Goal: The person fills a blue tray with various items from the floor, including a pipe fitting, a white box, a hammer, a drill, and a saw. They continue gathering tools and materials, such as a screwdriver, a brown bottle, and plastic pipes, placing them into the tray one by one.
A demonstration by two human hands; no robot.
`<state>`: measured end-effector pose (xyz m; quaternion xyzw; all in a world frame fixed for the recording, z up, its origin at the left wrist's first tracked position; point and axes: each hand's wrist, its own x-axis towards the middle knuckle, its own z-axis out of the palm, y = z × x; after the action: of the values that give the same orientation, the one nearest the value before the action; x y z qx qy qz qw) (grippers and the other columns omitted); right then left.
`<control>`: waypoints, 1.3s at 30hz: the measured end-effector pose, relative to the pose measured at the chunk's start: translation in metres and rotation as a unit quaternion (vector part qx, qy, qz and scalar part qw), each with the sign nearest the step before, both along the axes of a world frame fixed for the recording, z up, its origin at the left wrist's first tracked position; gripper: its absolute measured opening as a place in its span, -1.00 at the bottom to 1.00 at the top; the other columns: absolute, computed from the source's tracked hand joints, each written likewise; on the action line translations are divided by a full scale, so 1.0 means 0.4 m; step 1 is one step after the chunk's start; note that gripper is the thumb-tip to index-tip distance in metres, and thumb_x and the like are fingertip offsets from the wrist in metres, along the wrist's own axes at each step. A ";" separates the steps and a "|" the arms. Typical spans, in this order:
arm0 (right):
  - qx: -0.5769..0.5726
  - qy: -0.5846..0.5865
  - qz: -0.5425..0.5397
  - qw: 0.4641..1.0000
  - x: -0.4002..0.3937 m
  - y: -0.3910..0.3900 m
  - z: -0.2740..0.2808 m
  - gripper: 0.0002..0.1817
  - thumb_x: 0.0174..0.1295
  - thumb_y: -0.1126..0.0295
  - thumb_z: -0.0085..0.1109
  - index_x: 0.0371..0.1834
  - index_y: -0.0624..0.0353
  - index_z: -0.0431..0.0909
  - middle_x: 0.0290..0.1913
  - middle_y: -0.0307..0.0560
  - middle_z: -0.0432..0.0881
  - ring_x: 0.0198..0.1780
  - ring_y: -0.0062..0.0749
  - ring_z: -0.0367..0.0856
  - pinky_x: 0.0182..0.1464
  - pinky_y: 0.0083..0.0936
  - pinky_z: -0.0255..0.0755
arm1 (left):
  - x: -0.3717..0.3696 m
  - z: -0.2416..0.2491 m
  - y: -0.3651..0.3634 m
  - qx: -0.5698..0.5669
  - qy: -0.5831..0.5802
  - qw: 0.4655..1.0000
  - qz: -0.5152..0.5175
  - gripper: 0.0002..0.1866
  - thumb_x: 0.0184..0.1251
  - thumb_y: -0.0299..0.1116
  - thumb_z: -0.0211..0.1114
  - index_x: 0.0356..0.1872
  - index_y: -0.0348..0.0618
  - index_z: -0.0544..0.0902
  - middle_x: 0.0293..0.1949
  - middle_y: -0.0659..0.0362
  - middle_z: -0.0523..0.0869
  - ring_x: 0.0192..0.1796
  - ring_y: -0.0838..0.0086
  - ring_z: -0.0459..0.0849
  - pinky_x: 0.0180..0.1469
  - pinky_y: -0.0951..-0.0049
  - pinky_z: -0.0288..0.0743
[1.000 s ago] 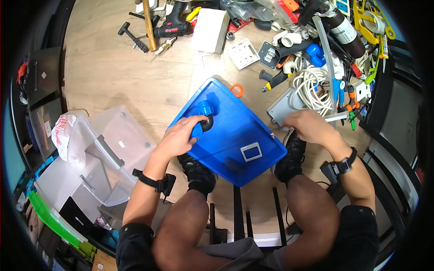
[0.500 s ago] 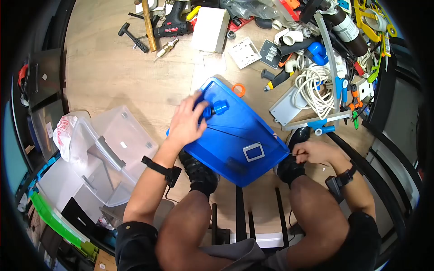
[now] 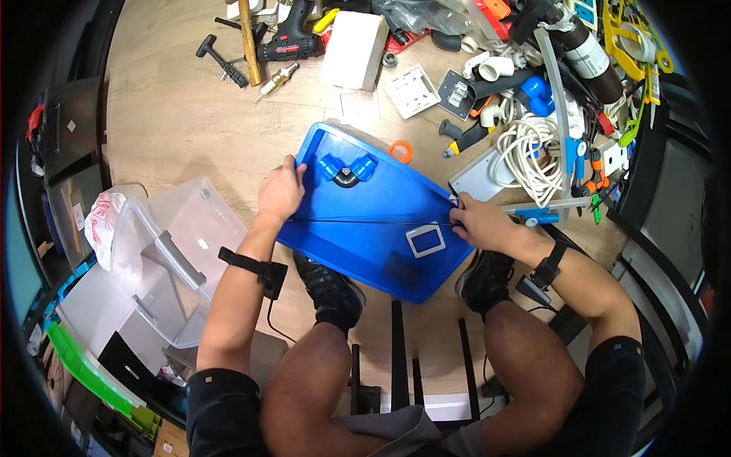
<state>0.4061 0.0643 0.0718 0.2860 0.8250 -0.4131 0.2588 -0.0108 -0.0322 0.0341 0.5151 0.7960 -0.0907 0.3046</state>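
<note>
A blue tray [image 3: 365, 259] rests between the person's shoes, turned at a slant. My left hand [image 3: 282, 189] is closed on the tray's left rim, fingers over the edge. At the right corner, my right hand [image 3: 481, 222] is closed on the opposite rim, and a thin dark rod or wire [image 3: 373, 222] runs across the tray towards it. Inside the tray lie a black elbow pipe fitting with blue ends [image 3: 346, 172] near the top and a white rectangular frame [image 3: 426, 240] at the lower right.
An orange ring [image 3: 401, 151] lies beyond the tray. Coiled white cable [image 3: 531, 160], pipe fittings and tools crowd the right. A white box [image 3: 355, 50], a drill [image 3: 293, 38] and a hammer [image 3: 250, 46] are at the back. Clear plastic bins [image 3: 194, 228] stand at the left.
The tray has turned slightly and shifted up-left. My left hand has left the blue fitting and moved to the left rim. My right hand has moved up-left to the tray's right corner.
</note>
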 end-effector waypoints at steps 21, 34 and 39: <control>0.464 0.407 0.118 0.778 -0.590 0.460 -0.131 -0.49 0.28 0.31 0.14 0.32 0.09 0.61 0.40 0.05 0.58 0.51 0.03 0.45 0.52 -0.02 0.33 | -0.187 -0.109 0.310 0.073 0.055 0.991 0.099 -0.36 0.18 -0.07 0.65 0.25 -0.02 0.63 0.20 -0.19 0.63 0.24 -0.12 0.68 0.29 0.06 0.62; 0.144 0.208 0.187 0.949 -0.425 0.121 0.260 -0.27 -0.25 0.17 0.66 0.08 0.12 0.60 0.07 -0.03 0.54 0.15 -0.13 0.54 0.03 -0.23 0.47 | -0.194 -0.140 0.252 0.187 0.010 0.974 0.129 -0.44 0.23 -0.30 0.50 0.29 -0.03 0.63 -0.02 -0.12 0.83 -0.01 -0.05 0.82 0.15 0.07 0.68; 0.089 0.189 0.176 0.962 -0.350 -0.069 0.091 -0.33 -0.25 0.07 0.68 -0.05 0.14 0.63 0.02 -0.05 0.52 0.07 -0.15 0.52 -0.03 -0.25 0.47 | -0.043 0.100 0.229 0.257 -0.132 0.952 0.100 -0.53 0.20 -0.41 0.43 0.19 -0.10 0.66 -0.13 -0.03 0.81 -0.16 0.22 0.82 -0.03 0.23 0.70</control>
<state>0.2662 0.0368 0.1080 0.0750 0.9297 -0.3322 0.1399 -0.0281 0.0594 0.0740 0.5010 0.7927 0.2169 0.2712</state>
